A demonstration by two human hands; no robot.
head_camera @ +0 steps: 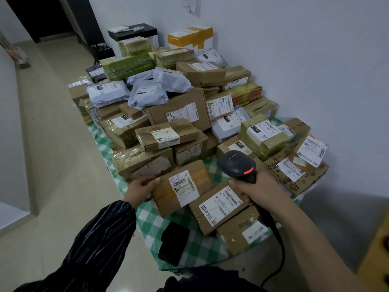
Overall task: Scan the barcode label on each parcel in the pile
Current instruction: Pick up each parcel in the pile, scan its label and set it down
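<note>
A big pile of parcels [181, 106], brown boxes and grey mailer bags with white barcode labels, covers a table with a green checked cloth [151, 222]. My left hand [141, 189] grips the left edge of a taped brown parcel [202, 178] at the pile's near side; its white label [184, 187] faces up. My right hand [252, 191] holds a black corded barcode scanner [236, 164] with a red light lit, its head just right of that parcel. Under the right hand lies another labelled box [219, 209].
A black flat object [173, 242] lies on the cloth near the front edge. A box with cartoon prints [299, 175] sits at the right by the white wall. A black side table [134, 31] stands beyond the pile. Tiled floor runs along the left.
</note>
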